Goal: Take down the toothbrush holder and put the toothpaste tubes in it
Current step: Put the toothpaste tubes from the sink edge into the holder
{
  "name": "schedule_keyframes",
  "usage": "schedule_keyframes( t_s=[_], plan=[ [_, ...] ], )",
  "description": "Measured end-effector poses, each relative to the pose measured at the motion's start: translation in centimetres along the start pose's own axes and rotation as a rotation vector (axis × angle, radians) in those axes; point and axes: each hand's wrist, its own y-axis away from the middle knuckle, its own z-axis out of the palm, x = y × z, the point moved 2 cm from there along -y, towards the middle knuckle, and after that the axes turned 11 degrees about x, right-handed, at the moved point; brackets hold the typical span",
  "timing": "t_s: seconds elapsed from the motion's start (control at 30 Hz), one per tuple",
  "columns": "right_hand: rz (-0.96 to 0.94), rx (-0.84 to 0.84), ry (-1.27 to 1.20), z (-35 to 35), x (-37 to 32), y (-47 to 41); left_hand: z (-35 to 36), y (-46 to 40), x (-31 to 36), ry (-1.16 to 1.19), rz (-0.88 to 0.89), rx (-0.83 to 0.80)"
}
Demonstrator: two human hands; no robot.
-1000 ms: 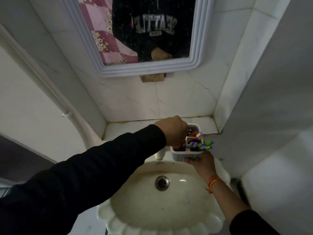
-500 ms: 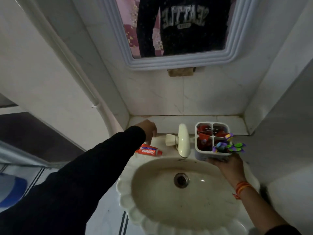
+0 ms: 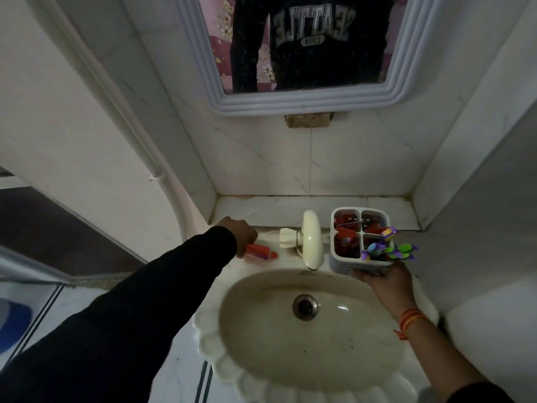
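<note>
A white toothbrush holder [image 3: 340, 264] with four compartments hovers above the sink's right rim, and my right hand [image 3: 383, 279] grips it from below. Red toothpaste tubes fill three compartments; purple and green toothbrushes [image 3: 389, 250] stick out of the front right one. A red toothpaste tube [image 3: 261, 252] lies on the sink's back left ledge. My left hand [image 3: 241, 232] closes around its left end, fingers curled over it.
A cream sink [image 3: 290, 382] with a scalloped rim fills the lower middle, its drain [image 3: 304, 307] in the centre. A cream tap [image 3: 312, 238] stands between the tube and the holder. A tiled ledge [image 3: 261, 210] runs behind, a mirror [image 3: 305, 100] above, and walls on both sides.
My left hand left the holder, crossed to the sink's left ledge and closed on the lying tube. The holder stayed in my right hand. The view shifted left.
</note>
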Motion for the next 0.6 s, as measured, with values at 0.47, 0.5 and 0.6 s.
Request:
schedule_keyframes(
  t_s=[0.47,0.5,0.6],
  plan=[
    [0.061,-0.005,-0.011,0.0,0.6,0.2,-19.4,8.3,1.1,0.222,-0.007,0.68],
    [0.051,-0.001,-0.005,-0.1,0.7,0.1,-20.5,9.0,1.7,0.258,0.007,0.738],
    [0.033,0.005,-0.003,0.0,0.7,0.1,-23.0,10.6,4.1,0.381,0.091,0.832]
  ],
)
